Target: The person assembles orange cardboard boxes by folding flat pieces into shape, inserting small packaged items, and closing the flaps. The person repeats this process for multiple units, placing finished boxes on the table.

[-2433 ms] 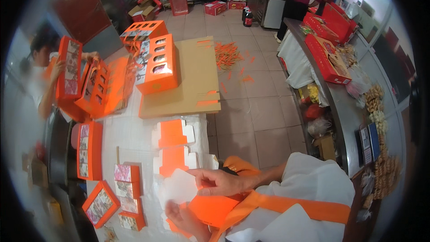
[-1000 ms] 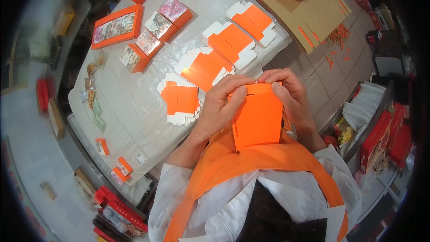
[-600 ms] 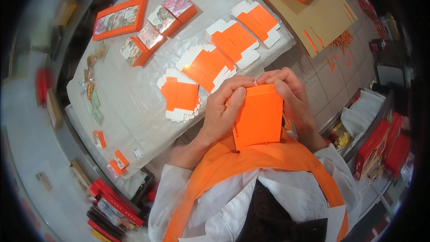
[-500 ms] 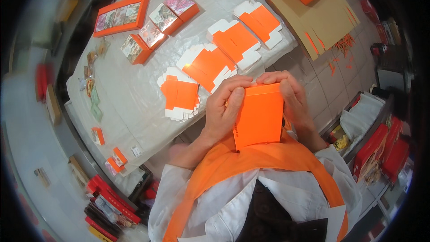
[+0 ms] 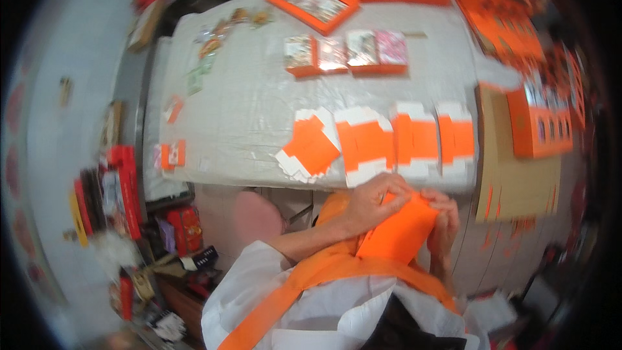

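Close to my body, both hands are closed around an orange cardboard box [image 5: 402,230]. My left hand [image 5: 376,201] grips its upper left corner, the fingers bent over the top edge. At the upper right side, the fingers of my right hand [image 5: 444,217] curl around the edge and partly hide it. Motion blur smears the fingertips. Just beyond my hands, several piles of flat orange-and-white box blanks lie in a row on the table, the nearest pile [image 5: 364,146] above my left hand and a fanned pile [image 5: 314,146] to its left.
A pale plastic sheet covers the table [image 5: 240,110]. Small filled boxes [image 5: 363,52] stand in a row farther back, with larger orange gift boxes [image 5: 311,1] behind. At the right, a windowed orange box [image 5: 541,123] rests on brown cardboard [image 5: 512,188]. A pink stool [image 5: 258,215] stands near the front edge.
The view has turned, so the table now lies straight across. The box is tilted more to the right in my hands. Both hands still hold its top end.
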`<state>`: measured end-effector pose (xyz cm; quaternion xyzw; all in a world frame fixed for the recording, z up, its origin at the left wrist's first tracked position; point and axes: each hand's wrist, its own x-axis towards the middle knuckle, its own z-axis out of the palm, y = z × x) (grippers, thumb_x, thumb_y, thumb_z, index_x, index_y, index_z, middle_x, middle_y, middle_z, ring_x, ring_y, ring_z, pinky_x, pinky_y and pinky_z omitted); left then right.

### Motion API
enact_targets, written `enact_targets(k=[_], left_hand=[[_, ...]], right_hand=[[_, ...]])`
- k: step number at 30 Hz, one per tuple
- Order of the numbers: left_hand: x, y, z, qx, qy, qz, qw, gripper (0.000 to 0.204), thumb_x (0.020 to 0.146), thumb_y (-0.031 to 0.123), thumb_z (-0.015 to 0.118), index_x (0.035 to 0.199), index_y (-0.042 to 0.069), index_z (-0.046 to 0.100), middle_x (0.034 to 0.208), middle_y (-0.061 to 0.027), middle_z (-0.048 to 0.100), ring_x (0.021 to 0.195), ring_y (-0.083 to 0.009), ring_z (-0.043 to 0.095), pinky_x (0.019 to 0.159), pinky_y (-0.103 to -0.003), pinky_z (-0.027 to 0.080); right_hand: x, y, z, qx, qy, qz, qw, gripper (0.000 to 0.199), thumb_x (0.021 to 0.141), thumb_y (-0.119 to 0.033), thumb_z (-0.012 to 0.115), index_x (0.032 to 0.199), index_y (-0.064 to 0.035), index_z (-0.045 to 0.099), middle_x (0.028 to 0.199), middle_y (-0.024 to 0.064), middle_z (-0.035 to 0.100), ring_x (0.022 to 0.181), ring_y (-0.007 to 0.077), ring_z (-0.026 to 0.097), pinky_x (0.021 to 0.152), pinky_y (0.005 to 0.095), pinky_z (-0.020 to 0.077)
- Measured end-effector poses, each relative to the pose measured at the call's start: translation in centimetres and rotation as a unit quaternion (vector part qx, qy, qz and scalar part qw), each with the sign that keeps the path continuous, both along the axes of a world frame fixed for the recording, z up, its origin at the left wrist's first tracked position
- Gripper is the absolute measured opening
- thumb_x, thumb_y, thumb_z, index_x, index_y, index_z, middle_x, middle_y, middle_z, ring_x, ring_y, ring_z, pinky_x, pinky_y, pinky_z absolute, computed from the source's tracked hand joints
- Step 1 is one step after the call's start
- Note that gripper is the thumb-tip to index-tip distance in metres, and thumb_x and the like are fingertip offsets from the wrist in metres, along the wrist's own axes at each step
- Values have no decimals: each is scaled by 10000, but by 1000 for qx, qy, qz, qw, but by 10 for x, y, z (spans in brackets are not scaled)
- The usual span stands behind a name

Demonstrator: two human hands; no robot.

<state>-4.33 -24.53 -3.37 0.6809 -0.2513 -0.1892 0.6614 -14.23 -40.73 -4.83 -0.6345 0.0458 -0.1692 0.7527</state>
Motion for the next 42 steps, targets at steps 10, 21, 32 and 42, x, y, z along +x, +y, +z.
enact_targets(k=[10, 21, 32, 42], left_hand=[[130, 138, 16, 276, 107, -99, 950, 439, 697, 239, 754, 733, 75, 349, 683, 0, 387, 591, -119, 323, 508, -270, 309], [243, 354, -165, -117, 395, 496, 765, 524, 909, 191, 511, 1352, 49, 269, 1246, -113, 462, 1121, -189, 470, 928, -329, 416], [216, 398, -210, -91, 465, 570, 672, 555, 913, 224, 477, 1369, 26, 232, 1282, -119, 415, 1156, -211, 423, 982, -339, 345], [256, 386, -203, -126, 336, 608, 708, 600, 922, 252, 490, 1398, 37, 194, 1338, -107, 348, 1209, -219, 367, 1007, -352, 312]], right_hand=[[186, 91, 5, -173, 14, 333, 927, 120, 814, 5, 529, 933, -3, 544, 1132, 157, 555, 1007, 186, 549, 799, 286, 446], [589, 237, -177, -585, -50, 243, 772, 552, 770, -91, 608, 1276, -56, 391, 1309, 185, 396, 1226, 346, 374, 1003, 411, 345], [849, 320, -304, -734, 116, 231, 628, 941, 641, -170, 689, 1411, -114, 150, 1329, 203, 350, 1261, 363, 320, 968, 509, 353], [706, 326, -227, -200, 177, 387, 883, 882, 705, -186, 603, 1449, -172, 128, 1061, 93, 492, 977, 187, 469, 869, 313, 402]])
